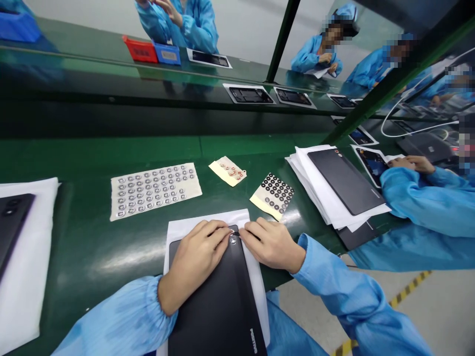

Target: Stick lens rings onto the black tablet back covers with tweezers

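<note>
A dark grey tablet back [215, 301] marked POSITIVO lies on a white sheet [208, 216] before me. My left hand [202, 252] rests over its upper left part, fingers closed, tips at the camera openings [233, 241]. From the other side my right hand [270, 242] meets it there, thumb and index finger pinched. Something tiny and dark shows between the fingertips, too small to name. Beyond the hands lie a sheet of clear ring stickers [156, 190], a small piece with red-marked stickers [228, 170] and a sheet of black ring stickers [274, 194].
To the right, a dark tablet back [345, 180] tops a stack of white sheets [308, 183], beside a co-worker's sleeve [419, 193]. Another tablet [13, 217] lies at left. A raised ledge with several tablets [250, 95] and a slanting green post [365, 106] stand beyond.
</note>
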The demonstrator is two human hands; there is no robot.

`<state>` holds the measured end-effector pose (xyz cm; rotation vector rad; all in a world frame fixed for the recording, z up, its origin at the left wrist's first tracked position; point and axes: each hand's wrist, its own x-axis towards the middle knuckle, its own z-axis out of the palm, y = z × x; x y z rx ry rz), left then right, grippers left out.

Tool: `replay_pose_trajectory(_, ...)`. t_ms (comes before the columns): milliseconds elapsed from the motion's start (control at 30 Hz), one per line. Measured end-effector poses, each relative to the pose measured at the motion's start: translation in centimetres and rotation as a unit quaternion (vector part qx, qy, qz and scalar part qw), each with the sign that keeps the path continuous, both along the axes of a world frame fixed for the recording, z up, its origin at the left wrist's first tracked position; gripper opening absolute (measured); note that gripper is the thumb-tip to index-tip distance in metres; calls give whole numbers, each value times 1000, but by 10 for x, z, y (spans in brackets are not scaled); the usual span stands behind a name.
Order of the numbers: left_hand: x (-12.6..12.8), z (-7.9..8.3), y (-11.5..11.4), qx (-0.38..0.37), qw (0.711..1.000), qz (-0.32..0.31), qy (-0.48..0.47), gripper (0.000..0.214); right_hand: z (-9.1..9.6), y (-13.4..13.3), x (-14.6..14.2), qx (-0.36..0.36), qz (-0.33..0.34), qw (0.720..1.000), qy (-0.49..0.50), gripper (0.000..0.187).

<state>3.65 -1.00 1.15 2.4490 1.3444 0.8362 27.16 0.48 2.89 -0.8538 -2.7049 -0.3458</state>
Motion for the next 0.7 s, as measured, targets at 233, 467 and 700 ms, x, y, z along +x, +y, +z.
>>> replay_pose_trajectory(233, -5, 1, 3, 2, 999, -36, 16, 20, -9, -17, -4, 99, -4, 995, 17, 21)
replay_pose_trajectory(467, 4, 1, 4, -7, 997, -24, 69, 17, -16, -16, -2, 32, -66, 994, 83, 20)
replay_pose_trajectory(700, -37, 24, 71, 59, 991, 122, -1, 17, 0, -5, 43, -125, -297, 946, 43, 23)
